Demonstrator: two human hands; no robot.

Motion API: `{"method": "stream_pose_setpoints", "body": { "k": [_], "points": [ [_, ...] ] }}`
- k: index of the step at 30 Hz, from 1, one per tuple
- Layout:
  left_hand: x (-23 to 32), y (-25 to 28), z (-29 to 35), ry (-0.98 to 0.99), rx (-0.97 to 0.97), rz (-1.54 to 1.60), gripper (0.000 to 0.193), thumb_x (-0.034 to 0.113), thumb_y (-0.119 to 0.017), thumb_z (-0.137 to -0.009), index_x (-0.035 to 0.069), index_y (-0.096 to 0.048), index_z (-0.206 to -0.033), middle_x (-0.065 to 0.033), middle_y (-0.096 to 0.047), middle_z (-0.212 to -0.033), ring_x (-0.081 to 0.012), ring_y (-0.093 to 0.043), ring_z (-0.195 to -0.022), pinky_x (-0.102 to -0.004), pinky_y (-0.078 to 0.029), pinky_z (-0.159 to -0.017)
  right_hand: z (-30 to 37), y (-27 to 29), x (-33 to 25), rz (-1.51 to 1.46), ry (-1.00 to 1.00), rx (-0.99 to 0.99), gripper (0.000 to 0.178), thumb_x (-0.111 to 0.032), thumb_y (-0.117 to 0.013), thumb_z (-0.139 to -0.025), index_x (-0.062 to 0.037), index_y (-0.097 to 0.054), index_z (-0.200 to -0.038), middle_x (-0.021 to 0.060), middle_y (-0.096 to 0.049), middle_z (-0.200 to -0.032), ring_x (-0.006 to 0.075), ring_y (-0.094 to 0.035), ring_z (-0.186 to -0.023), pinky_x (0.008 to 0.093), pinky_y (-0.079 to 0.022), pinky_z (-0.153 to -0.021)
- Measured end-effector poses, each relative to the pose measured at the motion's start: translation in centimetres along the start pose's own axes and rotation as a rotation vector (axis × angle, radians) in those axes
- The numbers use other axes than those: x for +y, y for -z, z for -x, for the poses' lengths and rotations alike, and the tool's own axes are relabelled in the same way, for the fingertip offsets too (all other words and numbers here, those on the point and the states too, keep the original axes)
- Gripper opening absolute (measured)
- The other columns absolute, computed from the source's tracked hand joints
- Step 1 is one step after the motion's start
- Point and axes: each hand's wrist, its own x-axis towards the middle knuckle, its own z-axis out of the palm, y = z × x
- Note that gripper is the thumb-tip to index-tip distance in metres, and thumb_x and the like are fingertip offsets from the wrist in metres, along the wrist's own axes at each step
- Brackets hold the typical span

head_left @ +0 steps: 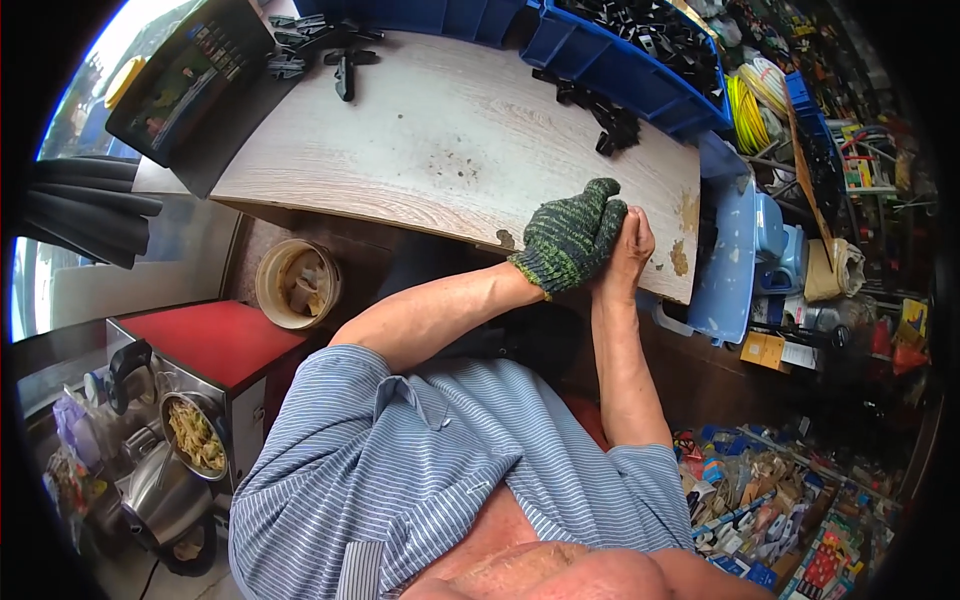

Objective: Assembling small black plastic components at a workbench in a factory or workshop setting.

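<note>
My left hand [568,238], in a dark green knitted glove, is over the front edge of the wooden-topped table [380,120], toward its right end. Its fingers are bent and closed. Pressed against the glove's right side is my bare right hand [630,248], with its fingers curled in and its thumb side up. Whatever lies between the two hands, if anything, is hidden. Beyond them on the tabletop is a cluster of small black plastic parts [612,125]. Several dark grey-green clamp-like pieces [345,75] lie at the far left.
A blue bin [640,65] heaped with black parts stands at the back. At the left is a tablet-like screen [185,80]. A bucket [298,283] sits below the table beside a red-topped cabinet [205,340]. A pale blue plastic tub [728,250] adjoins the table's right end.
</note>
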Motion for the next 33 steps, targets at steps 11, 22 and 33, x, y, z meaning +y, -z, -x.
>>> {"method": "stream_pose_setpoints", "body": {
  "k": [11, 22, 33],
  "points": [
    [-3.2, 1.2, 0.8, -0.255, -0.052, 0.166, 0.033, 0.015, -0.063, -0.092, 0.003, -0.058, -0.122, -0.0196, -0.064, -0.105, -0.0281, -0.067, -0.077, -0.0406, -0.055, -0.066, -0.3, -0.5, -1.4, -0.05, -0.22, 0.056, 0.028, -0.028, -0.056, -0.096, -0.0097, -0.053, -0.075, -0.0041, -0.041, -0.064, 0.0082, -0.044, -0.06, 0.0315, -0.048, -0.058],
    [-3.8, 4.3, 0.6, 0.027, -0.03, 0.358, 0.03, 0.019, -0.062, -0.099, 0.005, -0.06, -0.125, -0.0048, -0.065, -0.084, -0.0092, -0.061, -0.069, -0.0268, -0.051, -0.063, -8.1, 9.6, -5.4, -0.085, -0.279, 0.871, 0.038, -0.038, -0.068, -0.087, -0.0055, -0.049, -0.09, 0.0063, -0.038, -0.052, 0.0226, -0.049, -0.049, 0.0588, -0.061, -0.067],
    [-2.2, 4.8, 1.3, -0.053, -0.002, 0.286, 0.027, 0.012, -0.065, -0.095, 0.001, -0.063, -0.12, -0.0163, -0.07, -0.11, -0.0234, -0.068, -0.098, -0.0338, -0.052, -0.086, -9.8, -0.7, -1.4, 0.218, -0.433, 0.1, 0.034, -0.025, -0.08, -0.083, -0.0065, -0.062, -0.104, -0.0004, -0.046, -0.055, 0.0119, -0.046, -0.039, 0.0366, -0.056, -0.043]
  ]
}}
